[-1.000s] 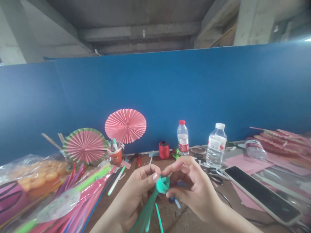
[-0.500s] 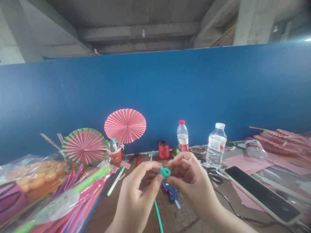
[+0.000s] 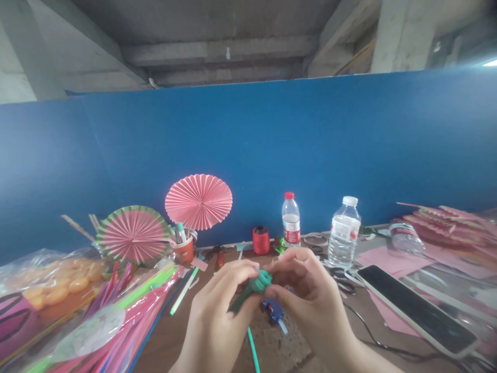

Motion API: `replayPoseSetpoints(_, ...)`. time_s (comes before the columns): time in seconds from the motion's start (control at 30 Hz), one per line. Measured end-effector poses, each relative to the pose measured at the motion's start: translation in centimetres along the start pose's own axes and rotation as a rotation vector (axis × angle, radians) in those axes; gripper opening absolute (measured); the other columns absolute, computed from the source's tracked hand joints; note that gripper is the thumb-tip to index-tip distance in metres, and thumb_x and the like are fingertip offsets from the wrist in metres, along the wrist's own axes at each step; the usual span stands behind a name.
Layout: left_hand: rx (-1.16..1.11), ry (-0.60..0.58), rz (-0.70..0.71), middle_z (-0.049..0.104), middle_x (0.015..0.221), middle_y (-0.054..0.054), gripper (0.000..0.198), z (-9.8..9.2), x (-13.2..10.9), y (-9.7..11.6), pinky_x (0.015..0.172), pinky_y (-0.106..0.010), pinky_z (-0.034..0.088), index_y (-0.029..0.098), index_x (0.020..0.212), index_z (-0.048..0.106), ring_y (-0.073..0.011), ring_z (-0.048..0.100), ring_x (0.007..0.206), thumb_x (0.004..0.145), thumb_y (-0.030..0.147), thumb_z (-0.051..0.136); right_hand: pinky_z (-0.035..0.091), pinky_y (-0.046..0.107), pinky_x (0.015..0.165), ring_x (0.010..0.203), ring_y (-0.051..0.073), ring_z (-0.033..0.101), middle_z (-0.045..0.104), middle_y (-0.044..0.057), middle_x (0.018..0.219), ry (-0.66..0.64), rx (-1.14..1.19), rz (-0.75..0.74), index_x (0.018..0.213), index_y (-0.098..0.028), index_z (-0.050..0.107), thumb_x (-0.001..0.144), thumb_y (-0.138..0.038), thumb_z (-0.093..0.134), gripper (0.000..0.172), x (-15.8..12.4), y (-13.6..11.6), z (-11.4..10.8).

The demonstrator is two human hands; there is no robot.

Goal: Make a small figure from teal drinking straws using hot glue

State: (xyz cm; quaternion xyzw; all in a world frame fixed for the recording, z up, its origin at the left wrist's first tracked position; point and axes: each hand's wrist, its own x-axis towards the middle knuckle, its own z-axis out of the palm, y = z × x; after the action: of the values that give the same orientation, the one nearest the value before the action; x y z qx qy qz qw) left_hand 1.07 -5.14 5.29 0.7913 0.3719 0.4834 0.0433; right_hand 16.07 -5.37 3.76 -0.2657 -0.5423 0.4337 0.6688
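Note:
Between my two hands is a small looped bundle of green pipe cleaner (image 3: 261, 281). My left hand (image 3: 221, 308) is closed, with its thumb and fingertips gripping the bundle's left side. From the right, my right hand (image 3: 310, 295) pinches the same bundle between thumb and fingers. A green strand (image 3: 253, 349) shows below my left hand; I cannot tell whether it joins the bundle. On the table just beneath the hands lies a blue glue gun (image 3: 274, 312) with a clear stick poking out, partly covered by my right thumb.
Plastic bags of coloured pipe cleaners (image 3: 116, 321) lie left. Behind stand a pink folded-paper fan (image 3: 199, 202), an orange pen cup (image 3: 183, 252), a red thread spool (image 3: 261, 240) and two bottles (image 3: 291, 220). A phone (image 3: 417, 311) and black cable (image 3: 375, 339) are right.
The green bundle has been turned, and a thicker green length now shows inside my left hand. My fingers have shifted around it. The view has moved slightly.

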Motion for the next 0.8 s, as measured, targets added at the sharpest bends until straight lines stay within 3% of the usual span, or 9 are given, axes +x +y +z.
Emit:
replayPoseSetpoints(0.23, -0.026, 0.039, 0.053, 0.064, 0.094, -0.001, 0.026, -0.3, 0.1, 0.1, 0.073, -0.021, 0.051, 0.023, 0.09, 0.056, -0.0134, 0.06, 0.087, 0.072, 0.005, 0.058, 0.05, 0.023, 0.059, 0.064, 0.009, 0.057, 0.057, -0.001, 0.093, 0.031, -0.041, -0.097, 0.092, -0.027, 0.056, 0.063, -0.006, 0.07, 0.039, -0.2, 0.4, 0.0)
replayPoseSetpoints(0.43, 0.003, 0.066, 0.051, 0.063, 0.093, -0.001, 0.025, -0.1, 0.0, 0.1, 0.071, -0.022, 0.052, 0.023, 0.091, 0.056, -0.0139, 0.061, 0.086, 0.072, 0.006, 0.058, 0.051, 0.025, 0.057, 0.062, 0.009, 0.056, 0.056, 0.001, 0.103, 0.046, -0.052, -0.183, 0.099, -0.029, 0.052, 0.066, -0.004, 0.066, 0.044, -0.3, 0.5, 0.3)
replayPoseSetpoints(0.57, 0.002, 0.079, 0.032, 0.063, 0.096, -0.001, 0.028, 0.0, -0.2, -0.1, 0.074, -0.024, 0.052, 0.024, 0.093, 0.055, -0.0149, 0.06, 0.09, 0.072, 0.006, 0.057, 0.05, 0.025, 0.053, 0.062, 0.01, 0.055, 0.055, 0.002, 0.107, 0.052, -0.082, -0.159, 0.102, -0.03, 0.048, 0.066, -0.006, 0.066, 0.047, -0.4, 0.4, 0.3)
replayPoseSetpoints(0.7, 0.002, 0.108, 0.002, 0.063, 0.097, -0.002, 0.027, -0.1, -0.1, -0.2, 0.073, -0.026, 0.053, 0.024, 0.092, 0.055, -0.0167, 0.06, 0.09, 0.072, 0.006, 0.056, 0.049, 0.026, 0.056, 0.064, 0.012, 0.056, 0.059, 0.0, 0.088, -0.002, -0.124, -0.086, 0.104, -0.028, 0.045, 0.071, -0.012, 0.062, 0.041, -0.4, -0.1, 0.3)
replayPoseSetpoints(0.8, -0.025, 0.118, -0.045, 0.064, 0.095, -0.003, 0.028, 0.0, 0.0, -0.2, 0.071, -0.028, 0.054, 0.024, 0.095, 0.054, -0.0172, 0.063, 0.086, 0.072, 0.006, 0.055, 0.048, 0.026, 0.056, 0.063, 0.012, 0.056, 0.057, 0.001, 0.087, -0.008, -0.056, 0.013, 0.099, -0.026, 0.044, 0.073, -0.016, 0.062, 0.033, -0.5, -0.5, 0.7)
